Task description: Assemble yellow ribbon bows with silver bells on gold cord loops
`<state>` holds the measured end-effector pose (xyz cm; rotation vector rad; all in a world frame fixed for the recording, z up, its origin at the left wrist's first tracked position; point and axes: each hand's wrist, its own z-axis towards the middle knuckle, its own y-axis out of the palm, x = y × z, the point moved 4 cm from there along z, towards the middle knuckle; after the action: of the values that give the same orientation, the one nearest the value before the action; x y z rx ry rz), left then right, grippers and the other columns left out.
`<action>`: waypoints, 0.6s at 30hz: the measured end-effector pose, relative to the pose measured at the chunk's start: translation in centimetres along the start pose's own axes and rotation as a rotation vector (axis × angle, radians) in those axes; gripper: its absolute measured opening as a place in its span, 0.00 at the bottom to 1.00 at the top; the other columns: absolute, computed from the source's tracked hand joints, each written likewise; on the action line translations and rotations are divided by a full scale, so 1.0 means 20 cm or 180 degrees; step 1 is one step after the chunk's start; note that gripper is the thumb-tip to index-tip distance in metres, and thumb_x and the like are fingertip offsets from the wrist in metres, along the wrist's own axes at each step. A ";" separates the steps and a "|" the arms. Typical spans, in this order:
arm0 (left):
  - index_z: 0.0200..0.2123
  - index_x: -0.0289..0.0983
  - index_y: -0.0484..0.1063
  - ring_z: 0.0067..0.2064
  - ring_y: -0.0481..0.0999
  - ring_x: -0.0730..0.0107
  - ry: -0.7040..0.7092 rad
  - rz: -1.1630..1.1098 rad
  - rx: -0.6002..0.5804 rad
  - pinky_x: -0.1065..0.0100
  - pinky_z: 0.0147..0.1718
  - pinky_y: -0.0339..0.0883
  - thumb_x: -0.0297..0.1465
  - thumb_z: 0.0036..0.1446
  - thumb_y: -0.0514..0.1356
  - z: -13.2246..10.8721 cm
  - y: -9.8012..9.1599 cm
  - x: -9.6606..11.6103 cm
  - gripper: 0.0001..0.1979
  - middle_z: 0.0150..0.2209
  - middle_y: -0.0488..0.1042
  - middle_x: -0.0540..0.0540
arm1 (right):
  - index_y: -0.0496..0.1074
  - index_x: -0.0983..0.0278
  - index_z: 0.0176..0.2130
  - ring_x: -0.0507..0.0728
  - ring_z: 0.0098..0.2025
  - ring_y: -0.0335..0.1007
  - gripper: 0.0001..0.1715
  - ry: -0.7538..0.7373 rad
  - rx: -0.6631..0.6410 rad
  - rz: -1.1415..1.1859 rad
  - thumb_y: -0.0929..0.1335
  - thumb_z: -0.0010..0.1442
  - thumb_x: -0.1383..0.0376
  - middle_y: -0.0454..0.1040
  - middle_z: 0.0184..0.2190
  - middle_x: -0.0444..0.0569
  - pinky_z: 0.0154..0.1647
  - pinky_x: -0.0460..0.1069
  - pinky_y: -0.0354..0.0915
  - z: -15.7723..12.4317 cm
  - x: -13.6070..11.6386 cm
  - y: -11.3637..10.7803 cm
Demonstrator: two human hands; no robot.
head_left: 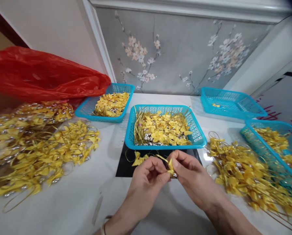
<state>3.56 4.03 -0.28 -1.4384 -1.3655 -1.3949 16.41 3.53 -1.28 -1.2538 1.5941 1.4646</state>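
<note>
Between my two hands is a small yellow ribbon bow [170, 165] with a silver bell at its lower end. My left hand [148, 178] pinches its lower left side with thumb and forefinger. On the other side, my right hand [191, 173] grips the bow near its top. Another yellow bow [138, 159] with a gold cord loop lies on the black mat [126, 168], just beyond my left hand. Behind the mat stands a blue basket [200, 141] filled with yellow bows, gold cords and silver bells.
Bow heaps lie on the white table at left [60, 147] and right [243, 173]. More blue baskets stand at back left [87, 112], back right [234, 112] and far right [260, 145]. A red plastic bag [45, 76] sits at the left.
</note>
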 end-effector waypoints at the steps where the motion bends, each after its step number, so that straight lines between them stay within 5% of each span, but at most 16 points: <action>1: 0.24 0.37 0.69 0.28 0.66 0.75 -0.0038 -0.0090 -0.0061 0.74 0.28 0.62 0.28 0.49 0.66 0.00 0.00 -0.01 0.08 0.25 0.67 0.54 | 0.66 0.63 0.27 0.50 0.26 0.52 0.17 0.0053 0.0014 0.0143 0.71 0.57 0.55 0.60 0.23 0.39 0.28 0.45 0.55 0.00 0.00 0.00; 10: 0.34 0.37 0.75 0.34 0.74 0.71 -0.0196 -0.0440 -0.0383 0.71 0.35 0.69 0.33 0.52 0.67 -0.01 0.01 -0.01 0.08 0.32 0.74 0.50 | 0.71 0.63 0.29 0.52 0.27 0.66 0.10 -0.0605 0.0026 -0.1405 0.69 0.61 0.61 0.70 0.25 0.43 0.28 0.46 0.62 -0.03 -0.12 0.01; 18: 0.27 0.37 0.75 0.25 0.74 0.77 -0.0205 -0.0364 -0.0126 0.76 0.29 0.69 0.32 0.56 0.66 -0.01 -0.01 -0.04 0.07 0.23 0.75 0.54 | 0.73 0.61 0.37 0.53 0.29 0.70 0.10 -0.0915 -0.0025 -0.1696 0.63 0.67 0.64 0.72 0.29 0.46 0.31 0.48 0.67 -0.06 -0.14 0.01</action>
<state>3.39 3.78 -1.08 -1.4619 -1.4890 -1.4663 17.35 2.92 1.58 -1.2781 0.9689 1.2358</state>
